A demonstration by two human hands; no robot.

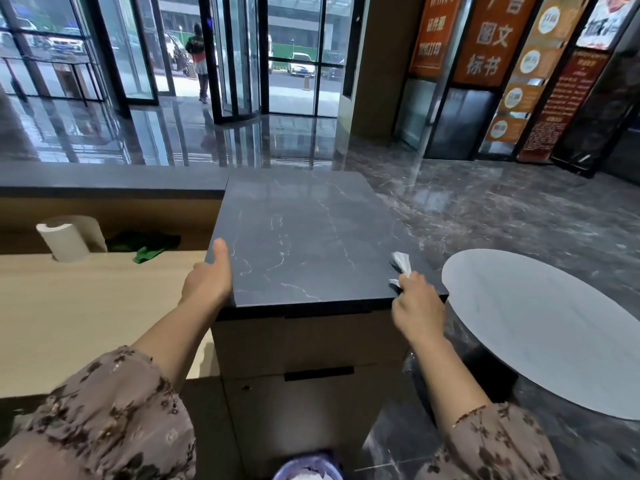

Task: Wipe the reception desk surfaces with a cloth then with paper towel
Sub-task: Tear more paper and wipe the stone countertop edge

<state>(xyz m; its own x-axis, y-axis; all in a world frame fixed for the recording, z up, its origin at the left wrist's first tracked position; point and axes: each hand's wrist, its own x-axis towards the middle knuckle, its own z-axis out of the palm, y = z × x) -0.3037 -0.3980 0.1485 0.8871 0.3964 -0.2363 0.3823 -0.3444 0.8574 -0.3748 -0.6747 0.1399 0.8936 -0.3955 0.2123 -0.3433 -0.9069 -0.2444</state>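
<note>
Lobby floor (502,209): polished grey marble, runs 9 to 3 o'clock across the upper frame. Glass doors (239,64) at 12, orange banners (491,39) at 1-2.

Light wood worktop (86,306) at 8-9 o'clock, lower level. Dark worktop (304,237) dead centre: grey slab with white veining, sits higher than the wood one, on a drawer cabinet (311,341) at 6. Round white table (540,323) at 4, just beside the slab's right corner.

Bin (308,467) at 6 o'clock, frame bottom, purple liner, white scraps inside.

Paper towel roll (64,242) at 9 o'clock, upright at the back of the wood worktop. Green cloth (145,245) just right of it, crumpled, lying loose, well apart from both hands.

Left hand (207,278) at 8 o'clock of the slab: grasping its left edge, thumb flat on top, fingers hidden below the edge.

Right hand (417,303) at 4 o'clock of the slab, near-right corner: clenched around a crumpled paper towel wad (401,263). Wad sticks out ahead of the knuckles and touches the slab at its right edge.
</note>
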